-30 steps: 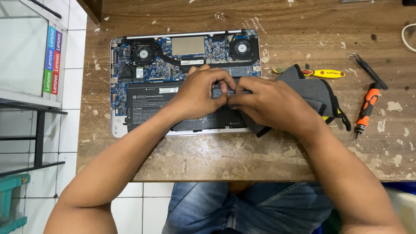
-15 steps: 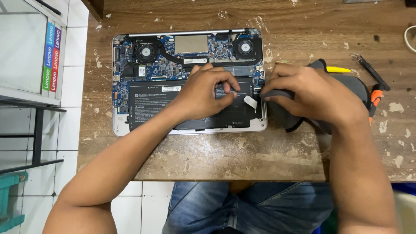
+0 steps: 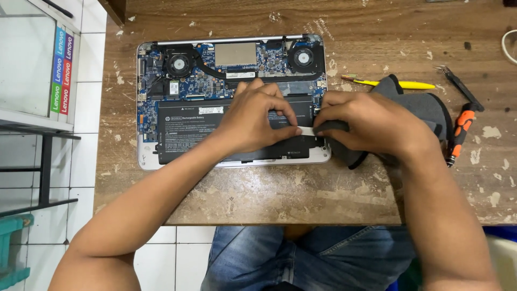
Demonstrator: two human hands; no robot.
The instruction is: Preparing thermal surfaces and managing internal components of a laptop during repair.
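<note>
An opened laptop (image 3: 151,156) lies bottom-up on the wooden table (image 3: 301,194), its blue board, two fans and long black battery (image 3: 188,129) exposed. My left hand (image 3: 253,116) rests on the battery's right half, its thumb and forefinger pinching a small white strip (image 3: 305,130). My right hand (image 3: 366,126) sits at the laptop's right edge, fingers closed on the other end of that strip and pressing on a grey cloth pouch (image 3: 425,108) under it.
A yellow-handled tool (image 3: 409,84) lies behind the pouch. Black pliers with orange grips (image 3: 460,126) sit at the right. A white cable (image 3: 509,48) curls at the far right edge. A glass cabinet (image 3: 27,59) stands left, and my jeans show below the table edge.
My right hand drew away to the right onto the pouch, then came back to the laptop's right edge and now meets the left hand at the white strip. The left hand stayed put.
</note>
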